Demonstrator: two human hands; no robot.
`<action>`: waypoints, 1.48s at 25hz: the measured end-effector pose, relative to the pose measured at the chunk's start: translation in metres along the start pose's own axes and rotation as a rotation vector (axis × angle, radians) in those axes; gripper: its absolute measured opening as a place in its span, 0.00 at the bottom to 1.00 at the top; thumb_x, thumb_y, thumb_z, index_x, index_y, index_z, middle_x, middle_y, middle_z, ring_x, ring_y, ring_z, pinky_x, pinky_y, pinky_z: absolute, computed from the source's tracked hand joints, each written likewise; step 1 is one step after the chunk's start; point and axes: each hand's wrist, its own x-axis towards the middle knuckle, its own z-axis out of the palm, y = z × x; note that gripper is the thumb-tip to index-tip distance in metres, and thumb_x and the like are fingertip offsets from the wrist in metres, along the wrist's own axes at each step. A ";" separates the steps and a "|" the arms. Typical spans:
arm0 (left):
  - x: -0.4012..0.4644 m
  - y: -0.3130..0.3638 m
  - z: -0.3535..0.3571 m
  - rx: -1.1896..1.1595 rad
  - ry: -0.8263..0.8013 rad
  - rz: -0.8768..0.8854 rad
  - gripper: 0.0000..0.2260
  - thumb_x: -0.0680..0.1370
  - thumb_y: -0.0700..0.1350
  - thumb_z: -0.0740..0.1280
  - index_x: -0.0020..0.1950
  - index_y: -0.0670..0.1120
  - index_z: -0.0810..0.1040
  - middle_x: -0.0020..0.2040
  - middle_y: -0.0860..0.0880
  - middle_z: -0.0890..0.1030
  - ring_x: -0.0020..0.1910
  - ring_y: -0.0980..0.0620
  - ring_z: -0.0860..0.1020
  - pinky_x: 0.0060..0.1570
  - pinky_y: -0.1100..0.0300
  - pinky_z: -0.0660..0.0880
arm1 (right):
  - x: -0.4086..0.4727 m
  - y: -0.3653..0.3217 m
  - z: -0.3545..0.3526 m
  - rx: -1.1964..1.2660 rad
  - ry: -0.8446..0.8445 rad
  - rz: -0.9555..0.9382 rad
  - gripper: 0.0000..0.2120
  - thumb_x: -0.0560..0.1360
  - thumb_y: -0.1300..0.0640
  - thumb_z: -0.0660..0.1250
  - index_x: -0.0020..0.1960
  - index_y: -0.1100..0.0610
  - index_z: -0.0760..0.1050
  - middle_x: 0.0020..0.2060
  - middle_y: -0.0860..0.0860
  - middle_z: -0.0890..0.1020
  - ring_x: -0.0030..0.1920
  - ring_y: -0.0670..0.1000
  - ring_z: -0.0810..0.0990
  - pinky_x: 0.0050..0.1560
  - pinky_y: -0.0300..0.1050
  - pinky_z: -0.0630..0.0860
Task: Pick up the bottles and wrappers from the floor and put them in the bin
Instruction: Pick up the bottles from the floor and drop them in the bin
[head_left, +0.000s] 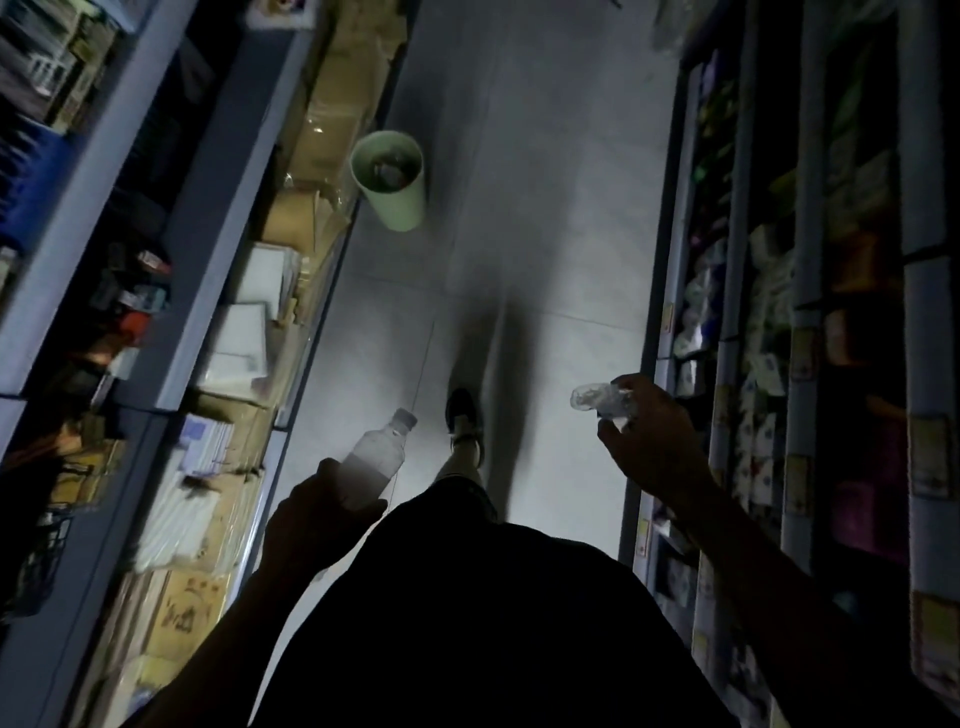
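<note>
Clear plastic: both carried items; scene is dim, detail limited.
L hand (317, 525): fingers wrapped round the base of a clear plastic water bottle w/ cap on (375, 462); neck points fwd and up-frame, toward the aisle ahead.
R hand (649, 441): fingers and thumb pinch a crumpled clear plastic wrapper or crushed bottle (602, 401); too blurred to tell which.
Bin: pale green round plastic bin (390, 179), open top, upright on the floor beside the L shelf foot, well ahead of both hands. Some rubbish shows inside; contents not identifiable.
Floor: grey tiled aisle floor (545, 218) betw. two shelf runs; no further litter visible on the lit part, but dark edges can't be checked.
L side: grey metal shelving w/ cardboard boxes and white packs (244, 332).
R side: shelving w/ small packaged goods (769, 332).
Foot: one dark shoe (464, 415) fwd on the tiles, pointing toward the bin.
Step in hand (judged): carry phase; both items are off the floor, neither is binned yet.
Next move (judged): close the gap to the bin, bring each hand over the rim, then loosen the grip. Bottle should go in base or neck first, as the opening looks only moderately wide. The light wrapper needs a low release so it doesn't drift out.
</note>
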 end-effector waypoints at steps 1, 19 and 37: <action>0.016 0.010 -0.008 -0.001 0.001 0.019 0.28 0.69 0.64 0.77 0.56 0.49 0.70 0.42 0.54 0.78 0.41 0.49 0.79 0.39 0.56 0.71 | 0.016 -0.005 -0.002 -0.013 0.005 -0.005 0.21 0.70 0.56 0.75 0.60 0.48 0.72 0.44 0.46 0.80 0.40 0.47 0.76 0.45 0.42 0.71; 0.365 0.315 -0.185 0.130 0.079 0.324 0.28 0.70 0.66 0.75 0.58 0.49 0.70 0.46 0.53 0.77 0.41 0.52 0.75 0.39 0.58 0.70 | 0.341 -0.006 -0.055 0.060 -0.078 0.240 0.19 0.70 0.57 0.75 0.59 0.47 0.75 0.51 0.45 0.83 0.45 0.48 0.83 0.48 0.43 0.78; 0.516 0.373 -0.261 -0.248 0.087 -0.262 0.29 0.68 0.66 0.76 0.55 0.50 0.69 0.42 0.55 0.77 0.40 0.52 0.77 0.36 0.58 0.71 | 0.761 -0.174 -0.079 -0.014 -0.443 -0.283 0.38 0.74 0.61 0.74 0.54 0.17 0.63 0.47 0.44 0.82 0.43 0.42 0.81 0.44 0.26 0.70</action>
